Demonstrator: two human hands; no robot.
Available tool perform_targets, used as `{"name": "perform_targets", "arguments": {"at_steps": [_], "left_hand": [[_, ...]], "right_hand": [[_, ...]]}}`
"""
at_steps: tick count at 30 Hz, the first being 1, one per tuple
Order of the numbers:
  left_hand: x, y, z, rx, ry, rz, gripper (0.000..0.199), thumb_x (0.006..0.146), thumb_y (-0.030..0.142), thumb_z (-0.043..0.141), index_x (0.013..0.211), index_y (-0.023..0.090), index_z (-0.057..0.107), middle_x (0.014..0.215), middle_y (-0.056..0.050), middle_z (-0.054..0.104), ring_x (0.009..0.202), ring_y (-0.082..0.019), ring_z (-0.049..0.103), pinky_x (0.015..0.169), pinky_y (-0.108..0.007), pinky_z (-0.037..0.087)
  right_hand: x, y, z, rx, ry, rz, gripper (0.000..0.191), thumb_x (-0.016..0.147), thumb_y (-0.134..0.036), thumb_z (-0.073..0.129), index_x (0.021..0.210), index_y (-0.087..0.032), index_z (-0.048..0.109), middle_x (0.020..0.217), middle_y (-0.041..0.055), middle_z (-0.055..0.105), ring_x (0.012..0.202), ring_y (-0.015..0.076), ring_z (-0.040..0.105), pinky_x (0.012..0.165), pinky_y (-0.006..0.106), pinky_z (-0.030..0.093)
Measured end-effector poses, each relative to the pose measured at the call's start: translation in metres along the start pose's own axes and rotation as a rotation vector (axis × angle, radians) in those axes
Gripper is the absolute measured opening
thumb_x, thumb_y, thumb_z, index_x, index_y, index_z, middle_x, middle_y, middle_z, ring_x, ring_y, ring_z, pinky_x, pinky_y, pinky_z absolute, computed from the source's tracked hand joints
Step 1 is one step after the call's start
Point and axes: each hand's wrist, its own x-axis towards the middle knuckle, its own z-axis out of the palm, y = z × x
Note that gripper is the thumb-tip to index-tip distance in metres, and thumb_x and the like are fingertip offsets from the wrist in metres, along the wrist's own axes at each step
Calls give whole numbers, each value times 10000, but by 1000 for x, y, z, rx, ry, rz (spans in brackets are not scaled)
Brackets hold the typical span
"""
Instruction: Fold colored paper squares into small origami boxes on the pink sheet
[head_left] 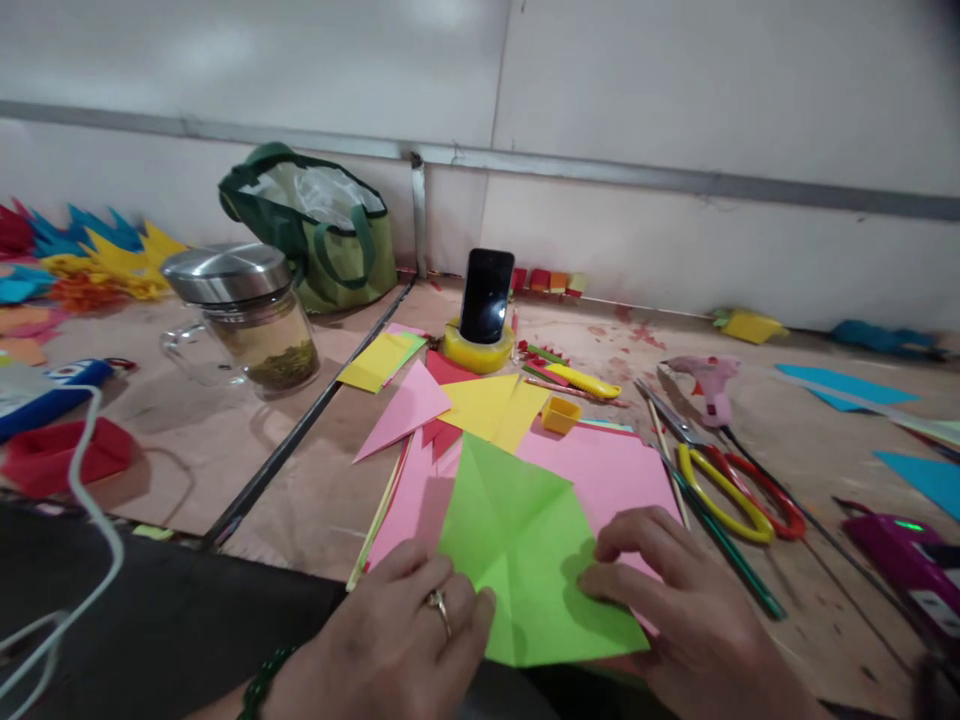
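A green paper sheet [525,550] with crease lines lies over pink paper [615,470] near the table's front edge. My left hand [412,620], wearing a ring, has its fingers curled on the sheet's lower left part. At the right side my right hand [675,600] has its thumb and index finger bent together on the sheet's edge. Behind the green sheet are yellow paper [487,405], a folded pink piece [409,405] and a small yellow box [560,414].
Scissors [739,490], a green pencil [735,550] and a pink glue gun [709,385] lie right. A phone [486,297] leans on a tape roll [478,350] behind. A glass jug [262,335] and green bag [345,255] stand left.
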Motion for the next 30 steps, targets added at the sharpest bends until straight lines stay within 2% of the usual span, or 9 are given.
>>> {"name": "perform_targets", "arguments": {"at_steps": [2, 5, 12, 16, 20, 22, 25, 27, 30], "left_hand": [[-3, -2, 3, -73, -23, 1, 258, 943, 124, 398, 1061, 168, 623, 782, -16, 672, 712, -165, 601, 742, -324, 452], [-8, -10, 3, -167, -108, -51, 265, 899, 145, 470, 1126, 197, 599, 1058, -42, 686, 950, -214, 604, 890, -380, 414], [-7, -27, 3, -540, -290, -263, 397, 840, 155, 581, 1223, 253, 541, 1133, -32, 655, 1021, -207, 558, 898, -332, 415], [3, -35, 12, -684, -311, -437, 211, 866, 110, 481, 944, 212, 648, 911, -22, 671, 860, -161, 573, 778, -261, 423], [19, -44, 25, -644, -327, -688, 192, 857, 268, 534, 693, 168, 548, 706, -4, 576, 656, -140, 501, 592, -244, 360], [28, -48, 27, -597, -358, -753, 256, 855, 327, 530, 653, 173, 498, 663, 11, 537, 612, -135, 464, 553, -246, 316], [38, -50, 26, -572, -425, -788, 296, 860, 374, 510, 639, 181, 475, 613, 29, 502, 579, -131, 442, 533, -249, 274], [43, -51, 25, -550, -458, -797, 289, 854, 378, 517, 645, 185, 469, 611, 31, 501, 581, -134, 446, 533, -252, 262], [46, -51, 25, -488, -461, -795, 217, 844, 343, 531, 700, 192, 469, 648, 25, 517, 609, -145, 464, 545, -256, 255]], "right_hand": [[-8, 1, 0, -15, 5, -55, 126, 807, -92, 563, 815, -206, 617, 941, 103, 699, 926, 215, 649, 710, 293, 555], [-24, 3, 5, 11, -49, -97, 175, 790, -53, 550, 882, -197, 582, 1119, 120, 692, 1129, 227, 594, 875, 313, 540], [-47, 0, 12, 186, -127, 148, 272, 786, -91, 556, 1016, -229, 510, 1118, 92, 691, 1109, 199, 621, 899, 277, 534], [-48, -3, 13, 275, -143, 444, 250, 851, -181, 526, 1091, -249, 517, 1062, 68, 703, 988, 187, 679, 807, 253, 558], [-37, 4, 18, 286, -134, 776, 333, 865, -368, 538, 1162, -223, 500, 689, -1, 690, 618, 165, 667, 534, 227, 504], [-29, 13, 16, 260, -172, 846, 389, 854, -404, 532, 1192, -213, 503, 552, -45, 612, 497, 145, 585, 449, 222, 408], [-16, 28, 7, 193, -373, 842, 454, 805, -408, 582, 1221, -234, 528, 526, -57, 577, 474, 140, 540, 444, 230, 336], [-6, 38, -1, 141, -468, 836, 492, 777, -404, 615, 1242, -263, 533, 651, -26, 647, 528, 150, 577, 484, 239, 372], [12, 47, -7, 94, -448, 722, 581, 731, -437, 672, 1269, -265, 537, 1101, 74, 663, 886, 231, 639, 737, 299, 468]]}}
